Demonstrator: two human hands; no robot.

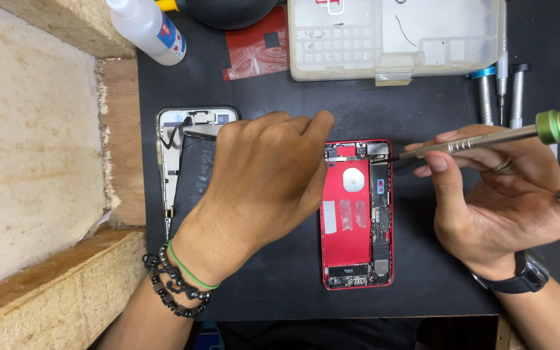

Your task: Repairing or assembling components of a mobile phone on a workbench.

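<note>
A: The open red phone shell (358, 214) lies flat at the middle of the dark tabletop (422, 104), inner side up, circuit board along its right edge. The screwdriver (481, 139) tip sits at the shell's top right corner

B: And the hands?

A: The right hand (500, 201), right of the shell, has its grip closed on the screwdriver: thumb and fingers pinch the shaft, one fingertip rests on the green cap. The left hand (264, 175) reaches in from the shell's left, fingers curled loosely with tips at its top left corner. It seems to steady the shell rather than hold anything, though I can't tell what lies under the palm

B: What could go wrong?

A: I'd judge the tip could slip off a small screw and gouge the board, if the shaft tilts or the shell shifts. A freed screw could roll off unseen on the dark surface

B: What else is around?

A: Left of the shell, partly under the left hand, another opened phone (186, 162) with its black battery. Above the shell, a pale compartment tray (396, 39); above left, a red panel (254, 48) and a white bottle (147, 29). Right of the shell, more drivers (500, 84). Nothing blocks the tip, but the left wrist hides the second phone
</note>
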